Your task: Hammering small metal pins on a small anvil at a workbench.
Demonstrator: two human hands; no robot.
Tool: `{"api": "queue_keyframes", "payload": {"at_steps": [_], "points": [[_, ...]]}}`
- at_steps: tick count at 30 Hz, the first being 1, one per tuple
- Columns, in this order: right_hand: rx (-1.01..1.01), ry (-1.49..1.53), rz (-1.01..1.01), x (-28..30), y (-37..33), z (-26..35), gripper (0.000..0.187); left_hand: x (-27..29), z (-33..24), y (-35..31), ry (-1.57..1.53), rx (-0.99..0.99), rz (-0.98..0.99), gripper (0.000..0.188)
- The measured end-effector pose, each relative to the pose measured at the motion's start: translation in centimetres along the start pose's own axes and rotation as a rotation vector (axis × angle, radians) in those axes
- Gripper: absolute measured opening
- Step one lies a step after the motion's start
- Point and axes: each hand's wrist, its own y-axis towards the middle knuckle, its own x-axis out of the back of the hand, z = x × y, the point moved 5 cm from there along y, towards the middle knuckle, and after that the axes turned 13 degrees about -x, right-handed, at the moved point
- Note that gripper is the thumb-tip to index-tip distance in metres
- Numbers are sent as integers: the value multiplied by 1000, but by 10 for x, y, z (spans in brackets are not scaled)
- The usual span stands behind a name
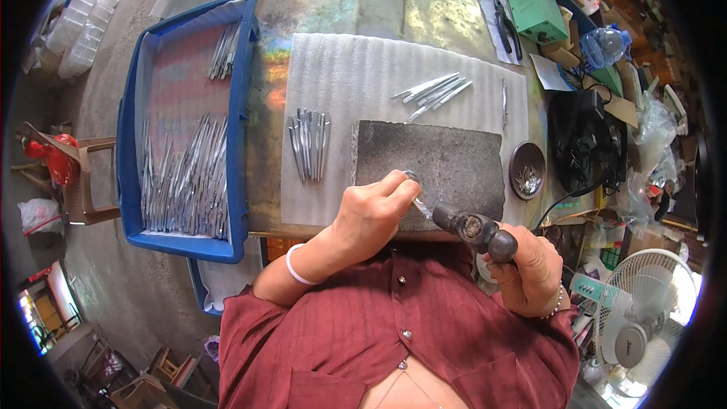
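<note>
My left hand is closed in a pinch over the near part of a dark stone slab. A slim silvery metal piece sticks out from its fingertips; part of it is hidden by the fingers. My right hand grips a hammer, and the dark hammer head is beside the near end of that piece. I cannot tell whether they touch. On the white foam sheet lie a neat row of slim metal pieces, a looser pile and a single piece.
A blue tray with many slim metal pieces stands at the left. Right of the slab sits a round dark dish of small metal bits, near a black bag. Farther back are black-handled pliers and a green box.
</note>
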Motion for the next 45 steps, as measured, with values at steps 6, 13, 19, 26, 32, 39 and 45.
{"api": "queue_keyframes", "payload": {"at_steps": [6,13,19,26,32,39,45], "points": [[131,-175,-51,-6,-2,6,51,-1,-1,1,-15,19,3,21],[-30,-6,-141,24,-34,22,15,0,2,1,-1,7,2,20],[86,-230,3,-5,1,1,39,-4,3,0,21,2,36,20],[164,219,-217,56,-26,42,21,-1,1,3,-2,-5,43,19],[3,-185,-25,12,-1,7,45,1,10,0,-86,57,-20,16],[-300,-88,-157,-20,7,-62,44,17,27,-13,-1387,732,-473,14],[-401,-287,-218,-46,12,-98,50,18,27,-11,-1572,715,-517,15]]}}
